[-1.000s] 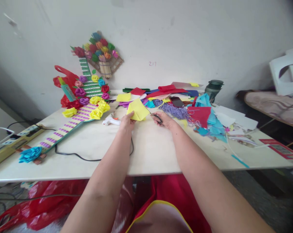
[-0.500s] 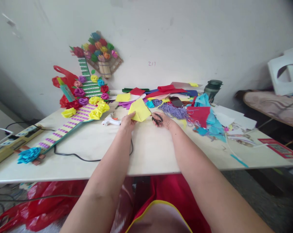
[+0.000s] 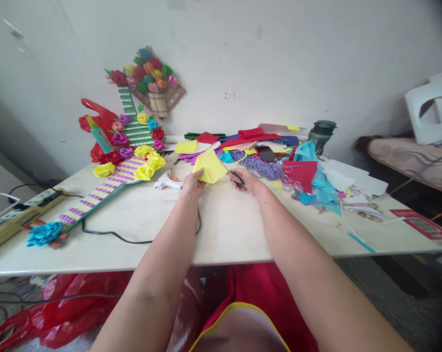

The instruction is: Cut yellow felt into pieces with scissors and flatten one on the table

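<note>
Between my hands is a sheet of yellow paper [image 3: 210, 166], turned with a corner upward and creased near its lower edge. My left hand [image 3: 194, 183] pinches its lower left side, thumb on top. In my right hand [image 3: 247, 182] is a pair of black-handled scissors [image 3: 237, 181], fingers closed round the handles. The blades meet the paper's right edge, though most of their length is hard to see. Close to my left hand, a white glue gun [image 3: 167, 181] lies on the table.
Stacks of coloured paper [image 3: 255, 139] line the wall side, beside purple paper shreds [image 3: 259, 167], a phone [image 3: 267, 154] and a dark bottle [image 3: 321, 134]. A flower-covered guitar-shaped craft [image 3: 107, 188] leans at left. A black cord [image 3: 121, 239] crosses the table near a power strip [image 3: 26, 217].
The scissor handles in my right hand have drawn closer together. The yellow paper and my left hand stay nearly in place.
</note>
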The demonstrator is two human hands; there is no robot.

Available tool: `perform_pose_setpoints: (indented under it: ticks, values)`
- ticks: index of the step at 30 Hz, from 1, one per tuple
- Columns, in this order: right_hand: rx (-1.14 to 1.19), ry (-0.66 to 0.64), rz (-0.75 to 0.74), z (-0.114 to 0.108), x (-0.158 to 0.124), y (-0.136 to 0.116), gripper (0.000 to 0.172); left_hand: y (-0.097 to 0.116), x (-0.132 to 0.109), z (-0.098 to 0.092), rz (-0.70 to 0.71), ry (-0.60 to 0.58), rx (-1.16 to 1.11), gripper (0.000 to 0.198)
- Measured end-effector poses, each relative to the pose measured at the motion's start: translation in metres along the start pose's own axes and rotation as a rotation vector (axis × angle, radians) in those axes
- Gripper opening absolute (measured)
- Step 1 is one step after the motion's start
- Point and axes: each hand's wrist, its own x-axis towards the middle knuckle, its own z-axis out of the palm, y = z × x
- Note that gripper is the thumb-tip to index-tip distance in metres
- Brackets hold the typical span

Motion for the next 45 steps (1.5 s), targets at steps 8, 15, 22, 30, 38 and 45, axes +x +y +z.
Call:
perform_pose_setpoints:
  ticks: [8, 15, 22, 30, 38, 45]
  values:
    - [0.014, 0.032, -0.014, 0.0013, -0.0009, -0.0013, 0.021, 0.0012, -0.0050, 0.0016, 0.004, -0.004, -0.001, 0.024]
    - [0.017, -0.040, -0.032, -0.0027, 0.0020, 0.0044, 0.024, 0.0017, -0.0053, 0.0028, -0.013, -0.007, -0.001, 0.031]
    - [0.033, -0.059, -0.054, -0.0041, 0.0004, 0.0043, 0.026, 0.0000, -0.0038, 0.0034, -0.031, -0.019, 0.019, 0.028]
    - [0.021, -0.019, -0.048, -0.0027, 0.0006, 0.0033, 0.027, -0.0004, -0.0050, 0.0035, -0.042, -0.024, 0.030, 0.024]
    - [0.007, 0.019, -0.026, -0.0021, 0.0033, 0.0035, 0.027, -0.0010, -0.0028, 0.0020, -0.054, -0.022, 0.017, 0.030]
    - [0.014, 0.042, 0.004, 0.0005, 0.0015, 0.0002, 0.026, -0.0008, -0.0042, 0.0030, -0.043, -0.019, 0.017, 0.031]
